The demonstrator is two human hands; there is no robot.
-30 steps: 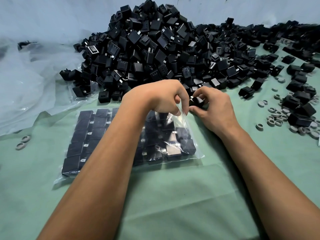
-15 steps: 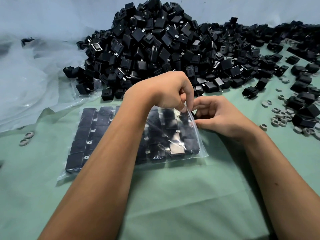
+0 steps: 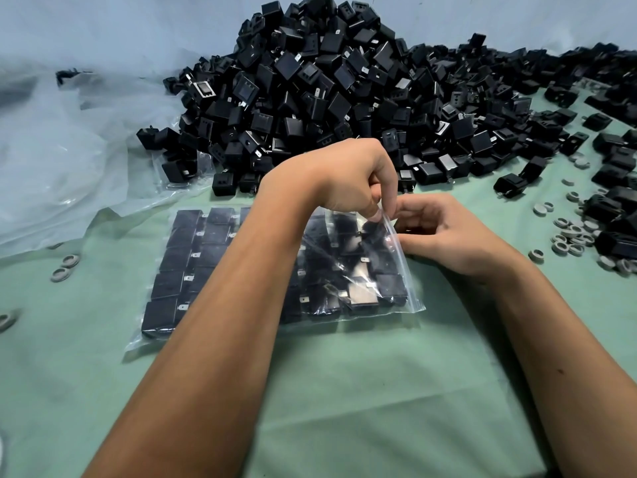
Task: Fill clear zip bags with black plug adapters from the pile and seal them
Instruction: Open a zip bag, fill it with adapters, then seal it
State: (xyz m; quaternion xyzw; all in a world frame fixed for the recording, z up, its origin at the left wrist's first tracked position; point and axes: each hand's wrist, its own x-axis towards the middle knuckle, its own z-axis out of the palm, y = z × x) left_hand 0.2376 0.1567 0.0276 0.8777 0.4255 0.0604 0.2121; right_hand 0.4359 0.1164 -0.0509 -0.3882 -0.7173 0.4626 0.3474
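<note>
Dead centre of the frame, your left hand (image 3: 348, 177) is curled over and pinching the raised open edge of the clear plastic zip bag (image 3: 396, 263), lifting that corner up. Your right hand (image 3: 444, 232) sits just right of it with fingers curled in at the bag's mouth; I can't tell if it's actually holding anything, since the fingertips are tucked out of sight. The bag lies flat on the green cloth-covered worktop (image 3: 344, 391), and it's packed with neat rows of black square plug adapters (image 3: 179, 257), your left forearm crossing over it. Across the upper middle of the frame there's the big heap of loose black adapters (image 3: 344, 81), spilling off toward the right edge. Small grey rubber rings (image 3: 568, 236) are scattered at the right, a couple more at the left (image 3: 65, 265). Crumpled clear plastic sheeting (image 3: 51, 150) fills the upper left.
</note>
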